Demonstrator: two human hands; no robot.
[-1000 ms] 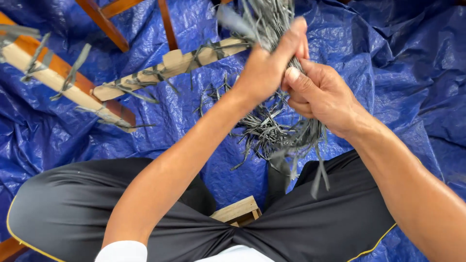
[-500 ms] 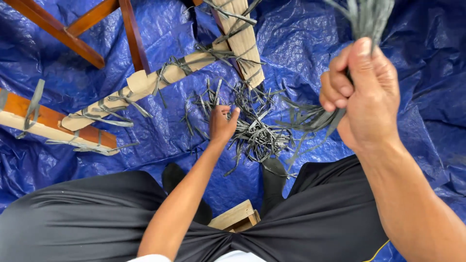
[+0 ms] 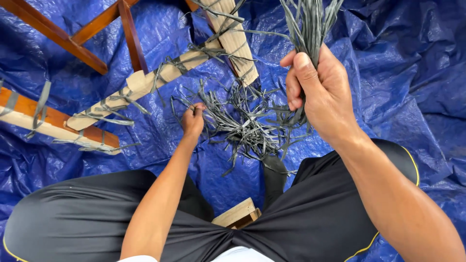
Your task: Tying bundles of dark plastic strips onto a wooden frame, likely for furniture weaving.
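A crumpled blue tarpaulin (image 3: 398,97) covers the ground. On it lie wooden frame pieces (image 3: 145,82), pale bars wrapped with grey strips. Between the person's knees sits a loose pile of strips (image 3: 242,123): flat, narrow, grey-green, tangled and criss-crossed. The right hand (image 3: 323,94) is clenched around a bunch of strips (image 3: 310,24), raised above the pile, ends fanning upward. The left hand (image 3: 193,121) pinches strands at the pile's left edge.
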